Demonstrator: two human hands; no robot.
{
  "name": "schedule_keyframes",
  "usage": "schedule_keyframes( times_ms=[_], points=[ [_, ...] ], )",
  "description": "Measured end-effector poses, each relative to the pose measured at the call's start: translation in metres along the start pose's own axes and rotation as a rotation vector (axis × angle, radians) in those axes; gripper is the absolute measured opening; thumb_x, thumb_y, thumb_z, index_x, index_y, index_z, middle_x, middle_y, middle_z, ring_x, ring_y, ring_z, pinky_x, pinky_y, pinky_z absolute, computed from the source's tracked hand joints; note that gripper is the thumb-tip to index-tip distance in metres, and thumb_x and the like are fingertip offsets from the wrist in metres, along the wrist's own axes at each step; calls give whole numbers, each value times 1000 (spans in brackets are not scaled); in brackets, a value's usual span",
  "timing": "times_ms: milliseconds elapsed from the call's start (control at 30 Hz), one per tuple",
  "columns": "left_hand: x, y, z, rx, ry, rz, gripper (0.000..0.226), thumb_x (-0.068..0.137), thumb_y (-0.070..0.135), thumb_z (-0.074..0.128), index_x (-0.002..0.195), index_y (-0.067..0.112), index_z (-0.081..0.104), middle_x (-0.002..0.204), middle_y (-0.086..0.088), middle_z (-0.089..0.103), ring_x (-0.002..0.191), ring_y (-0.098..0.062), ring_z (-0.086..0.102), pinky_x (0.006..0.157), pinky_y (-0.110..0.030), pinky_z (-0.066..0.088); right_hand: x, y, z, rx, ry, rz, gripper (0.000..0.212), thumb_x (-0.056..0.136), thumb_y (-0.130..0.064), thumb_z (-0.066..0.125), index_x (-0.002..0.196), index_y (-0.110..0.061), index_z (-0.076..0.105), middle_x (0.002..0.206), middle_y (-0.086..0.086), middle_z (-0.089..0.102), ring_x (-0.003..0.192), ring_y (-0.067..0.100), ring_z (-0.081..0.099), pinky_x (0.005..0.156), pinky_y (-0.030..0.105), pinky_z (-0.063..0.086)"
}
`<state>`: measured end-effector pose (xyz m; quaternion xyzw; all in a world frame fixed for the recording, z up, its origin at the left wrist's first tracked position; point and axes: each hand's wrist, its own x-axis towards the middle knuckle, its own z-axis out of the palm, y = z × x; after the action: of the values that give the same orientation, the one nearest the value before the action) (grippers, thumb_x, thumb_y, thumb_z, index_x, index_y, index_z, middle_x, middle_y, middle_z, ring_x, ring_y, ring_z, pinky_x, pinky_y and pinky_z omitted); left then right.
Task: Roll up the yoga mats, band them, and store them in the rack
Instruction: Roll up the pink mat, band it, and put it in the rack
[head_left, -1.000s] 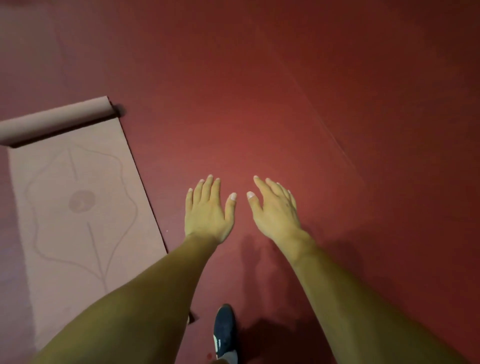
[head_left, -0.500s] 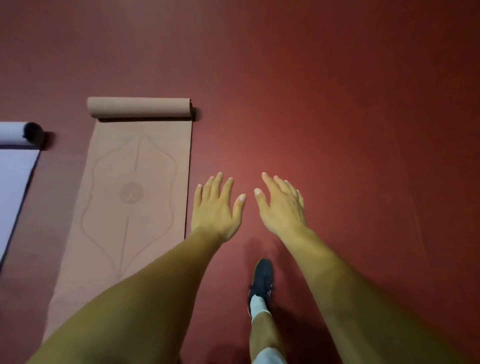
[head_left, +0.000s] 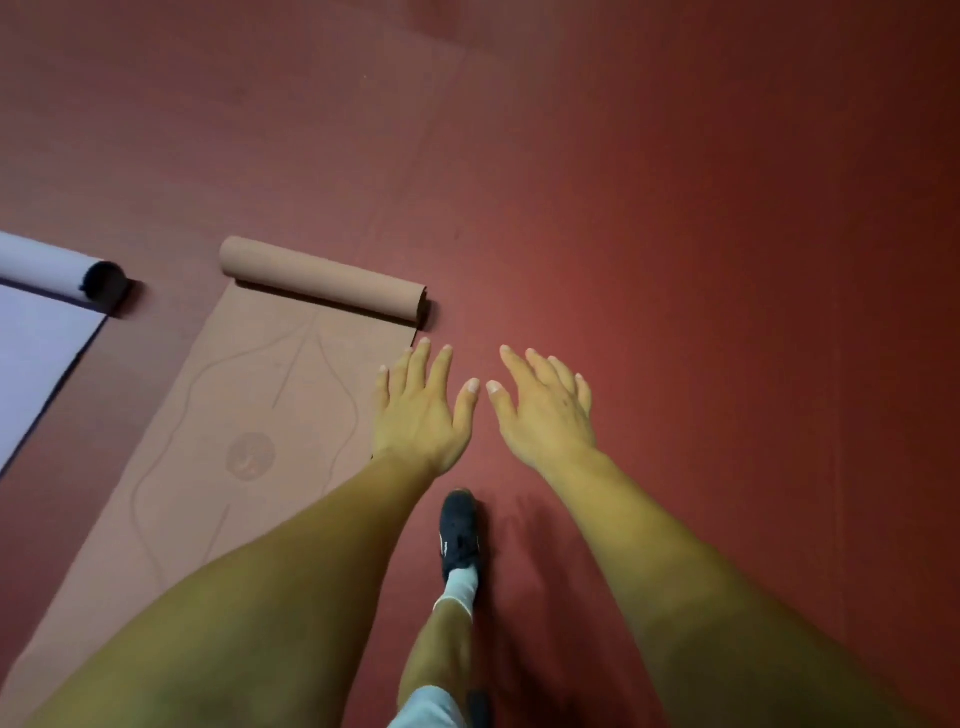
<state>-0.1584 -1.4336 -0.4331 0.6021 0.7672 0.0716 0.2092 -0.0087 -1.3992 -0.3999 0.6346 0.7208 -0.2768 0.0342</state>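
Fingers (head_left: 440, 366) of the left hand (head_left: 421, 415) are straight and a little spread, and they hold nothing. The right hand (head_left: 545, 415) is the same, palm down, and the two thumb tips are near but apart. Both hands are stretched forward above the red floor (head_left: 727, 260). The brown yoga mat (head_left: 249, 415) lies on the floor at 9 o'clock from the left hand. Its right edge passes under the left little finger, and I cannot tell if the hand touches it. Its far end is rolled into a tube (head_left: 322, 283), at 11 o'clock from the left hand, near the fingertips but apart. A pale lilac mat (head_left: 36, 353), also rolled at its far end, lies at 9 o'clock from the brown one, with a strip of floor between. At 6 o'clock from the hands, between the forearms, one foot in a dark shoe (head_left: 458, 530) and white sock (head_left: 462, 584) stands on the floor.
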Motion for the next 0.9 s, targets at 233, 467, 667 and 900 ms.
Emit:
schedule_keyframes(
  times_ms=[233,467,667,900],
  points=[
    [166,28,-38,-125,62,-139,65,102,55,22,159,23,23,168,-4,12,154,-21,4,125,-44,-2,169,-22,-80,-71,-33,-40,56,108,-51,30,161,-37,20,169,1,21,156,25,11,126,48,3],
    [311,29,-62,-170,95,-284,70,101,59,21,160,21,18,169,-4,10,154,-21,5,125,-46,1,327,-54,-128,-108,-95,-152,56,107,-52,30,161,-38,20,169,1,21,156,24,10,126,48,4],
    [427,23,-58,-222,138,-523,69,102,60,21,160,23,16,169,-2,8,155,-20,3,125,-45,-1,478,-77,-149,-206,-190,-334,57,107,-52,30,161,-38,18,169,1,20,156,24,10,126,48,4],
    [531,13,-81,-320,261,-794,67,103,57,23,160,23,17,169,-2,9,155,-20,3,125,-43,-1,603,-138,-164,-338,-306,-557,58,107,-52,32,161,-37,18,169,1,21,156,24,11,126,49,6]
  ],
)
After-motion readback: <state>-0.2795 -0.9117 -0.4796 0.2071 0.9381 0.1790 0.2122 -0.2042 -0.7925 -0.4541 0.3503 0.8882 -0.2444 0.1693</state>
